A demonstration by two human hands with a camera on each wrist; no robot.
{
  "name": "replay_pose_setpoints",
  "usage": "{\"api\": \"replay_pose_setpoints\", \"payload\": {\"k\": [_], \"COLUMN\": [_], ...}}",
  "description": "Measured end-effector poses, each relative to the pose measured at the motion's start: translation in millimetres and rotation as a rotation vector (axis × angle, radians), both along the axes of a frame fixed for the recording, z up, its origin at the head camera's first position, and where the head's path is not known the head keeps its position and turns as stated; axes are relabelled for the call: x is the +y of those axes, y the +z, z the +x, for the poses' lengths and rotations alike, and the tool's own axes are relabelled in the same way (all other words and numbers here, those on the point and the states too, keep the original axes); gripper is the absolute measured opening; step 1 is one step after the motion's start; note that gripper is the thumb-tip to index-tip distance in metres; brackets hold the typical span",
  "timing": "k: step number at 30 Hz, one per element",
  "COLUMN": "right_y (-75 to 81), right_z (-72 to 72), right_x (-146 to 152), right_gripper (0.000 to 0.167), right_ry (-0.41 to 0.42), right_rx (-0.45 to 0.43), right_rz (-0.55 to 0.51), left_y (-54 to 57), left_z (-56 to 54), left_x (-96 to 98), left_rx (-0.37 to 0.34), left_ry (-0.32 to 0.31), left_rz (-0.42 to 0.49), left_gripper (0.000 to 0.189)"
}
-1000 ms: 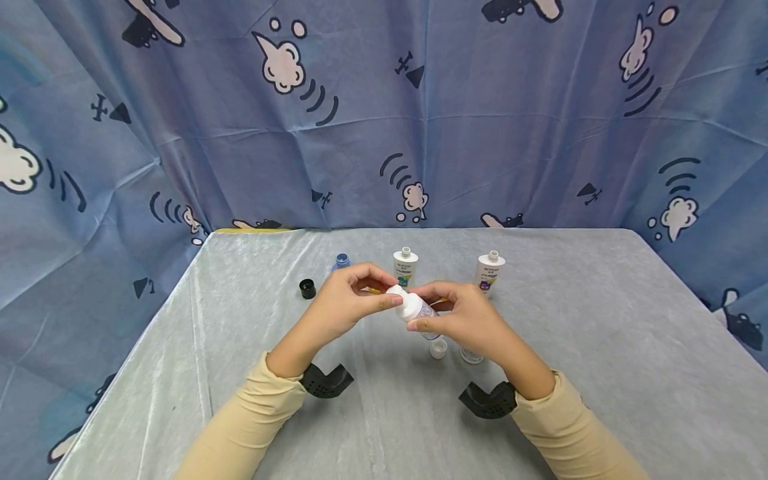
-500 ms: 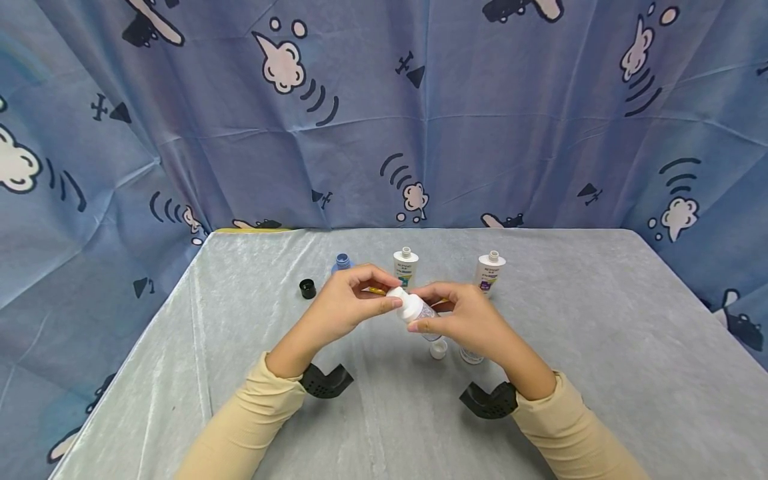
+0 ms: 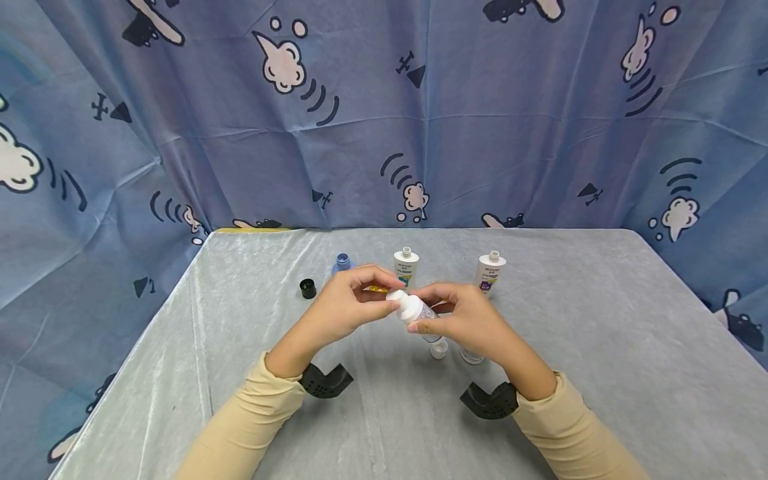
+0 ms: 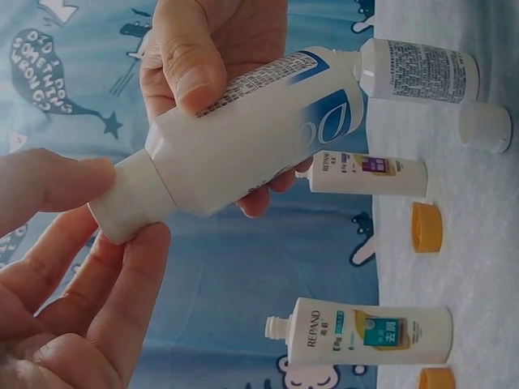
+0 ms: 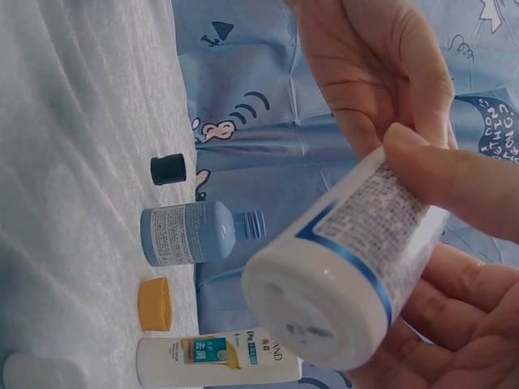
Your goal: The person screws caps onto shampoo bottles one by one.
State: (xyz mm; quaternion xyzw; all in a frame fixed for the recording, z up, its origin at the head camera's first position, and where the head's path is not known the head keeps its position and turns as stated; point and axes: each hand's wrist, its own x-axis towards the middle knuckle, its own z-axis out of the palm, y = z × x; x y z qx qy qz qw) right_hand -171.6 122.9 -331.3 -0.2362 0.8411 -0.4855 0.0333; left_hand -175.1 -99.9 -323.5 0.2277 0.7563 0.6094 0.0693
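Note:
Above the middle of the table, a white bottle with blue markings is held tilted between both hands. My right hand grips its body, with the thumb laid along the printed label in the right wrist view. The white cap on the bottle's end is pinched between the thumb and fingers of my left hand. The bottle's round base faces the right wrist camera. Behind the hands stand an uncapped bottle with a teal label and another with a purple label.
An uncapped blue bottle stands near a black cap. Yellow caps sit beside the labelled bottles. A loose white cap lies below the hands, next to another white bottle partly hidden by the right hand. A printed curtain hangs behind.
The left thumb has slid slightly down and left on the cap. The right hand and the bottle stay nearly in place.

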Motion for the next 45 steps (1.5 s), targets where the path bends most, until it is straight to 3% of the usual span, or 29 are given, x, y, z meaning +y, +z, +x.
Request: {"api": "replay_pose_setpoints", "payload": {"k": [5,10,18,45], "right_y": [0.6,2.3,2.9,5.4], "right_z": [1.3,3.0,3.3,5.1], "right_x": [0.8,0.8,0.6,0.4], "right_gripper": [0.036,0.038,0.037,0.039], "right_ry": [0.001,-0.001,-0.01,-0.017], "right_rx": [-0.004,-0.009,0.005,-0.026], "right_rz": [-0.017,-0.026,-0.019,-0.021], "left_y": [2.8,3.1,0.7,-1.6], "left_z": [0.5,0.0,-0.4,-0.8], "left_x": [0.1,0.7,2.9,0.8], "left_rx": [-0.039,-0.087,-0.082,-0.049], "left_ry": [-0.008,0.029,0.095,0.042], "left_rz": [0.006,-0.009,-0.03,0.011], "left_gripper": [0.031,0.037,0.029,0.027]}}
